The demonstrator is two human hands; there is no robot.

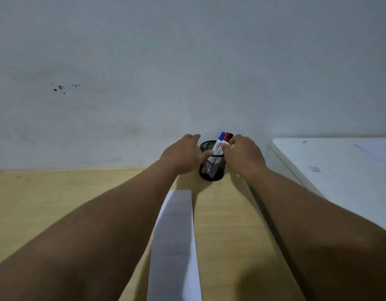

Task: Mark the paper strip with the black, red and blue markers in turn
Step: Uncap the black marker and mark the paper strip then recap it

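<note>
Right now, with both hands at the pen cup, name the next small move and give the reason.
Probably lift the black marker out with the right hand, whose fingertips are already at it. All three markers stand in the mesh cup, the left hand steadies it, and the paper strip looks unmarked; black comes first.

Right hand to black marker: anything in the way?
Nothing visible. The right hand is already at the black marker, which stands in the mesh cup beside the red marker and blue marker. Whether the fingers have closed on it, I cannot tell.
</note>
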